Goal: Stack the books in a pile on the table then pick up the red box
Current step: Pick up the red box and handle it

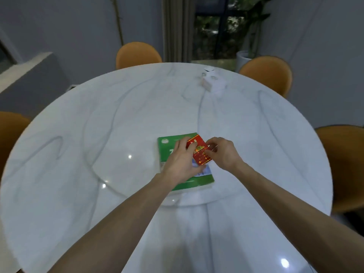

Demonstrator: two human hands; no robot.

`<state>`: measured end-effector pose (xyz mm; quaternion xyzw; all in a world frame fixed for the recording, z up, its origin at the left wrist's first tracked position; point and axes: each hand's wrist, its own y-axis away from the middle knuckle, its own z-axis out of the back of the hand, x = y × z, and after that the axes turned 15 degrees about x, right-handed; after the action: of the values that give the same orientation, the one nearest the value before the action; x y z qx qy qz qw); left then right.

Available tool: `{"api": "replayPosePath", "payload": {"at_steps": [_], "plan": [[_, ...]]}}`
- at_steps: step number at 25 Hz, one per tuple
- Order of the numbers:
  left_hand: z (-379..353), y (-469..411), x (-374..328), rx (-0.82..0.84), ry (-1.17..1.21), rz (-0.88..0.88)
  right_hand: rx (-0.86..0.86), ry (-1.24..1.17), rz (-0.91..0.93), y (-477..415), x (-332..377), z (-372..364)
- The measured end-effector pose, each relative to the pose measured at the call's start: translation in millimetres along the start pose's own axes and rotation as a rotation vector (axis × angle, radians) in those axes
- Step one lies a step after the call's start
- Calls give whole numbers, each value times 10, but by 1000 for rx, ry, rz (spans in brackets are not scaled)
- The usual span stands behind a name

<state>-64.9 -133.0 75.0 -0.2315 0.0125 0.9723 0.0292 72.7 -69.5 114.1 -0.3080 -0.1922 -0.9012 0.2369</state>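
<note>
Green book (167, 148) — cover largely hidden beneath both hands; lettering on the red box (199, 152) blurred, unreadable; table (78, 154) cut off at the lower edge.

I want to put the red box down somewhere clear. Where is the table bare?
Bare marble table lies left of the green book, and between it and the white box. It is crowded where both hands hold the red box over the book.

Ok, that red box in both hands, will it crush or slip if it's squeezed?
The red box looks like thin printed card, so it probably dents under a hard pinch. Its glossy face may be slightly slippery. It seems light: the left hand and right hand hold it above the green book by the fingers alone.
</note>
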Motion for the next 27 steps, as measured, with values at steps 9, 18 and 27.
{"api": "replayPosePath", "payload": {"at_steps": [9,18,27], "plan": [[-763,-882,-1179,48,-4,-148,-184,-68,-180,409,-1297,808],[-1640,-1769,-2041,190,15,-160,-225,-141,-326,417,-2648,1379],[-2444,-2382,-2323,313,-22,-136,-215,-239,-456,228,-3691,1416]]}}
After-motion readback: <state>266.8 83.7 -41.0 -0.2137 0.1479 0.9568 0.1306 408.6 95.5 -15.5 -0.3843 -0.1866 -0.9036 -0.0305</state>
